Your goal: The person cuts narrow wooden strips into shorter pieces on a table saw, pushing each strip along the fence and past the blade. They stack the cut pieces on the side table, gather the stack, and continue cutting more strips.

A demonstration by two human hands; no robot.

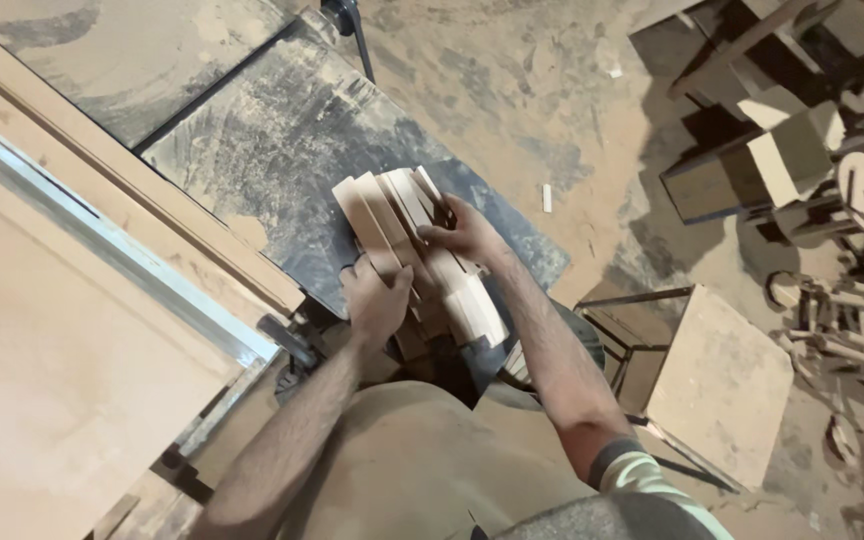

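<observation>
A bundle of several pale wooden strips (392, 215) lies on the dark, dust-covered machine table (282, 130), its far ends fanned out. My left hand (374, 297) grips the near left side of the bundle. My right hand (464, 232) presses on its right side, fingers curled over the top strips. The near ends of the strips (472, 310) reach past the table's edge toward my body.
A long wooden fence (122, 190) and a metal rail (112, 230) run diagonally on the left beside a large board (42, 370). A square-topped stool (717, 385) stands at the right. Wooden blocks (792, 150) and furniture parts (852, 320) lie on the sawdust floor.
</observation>
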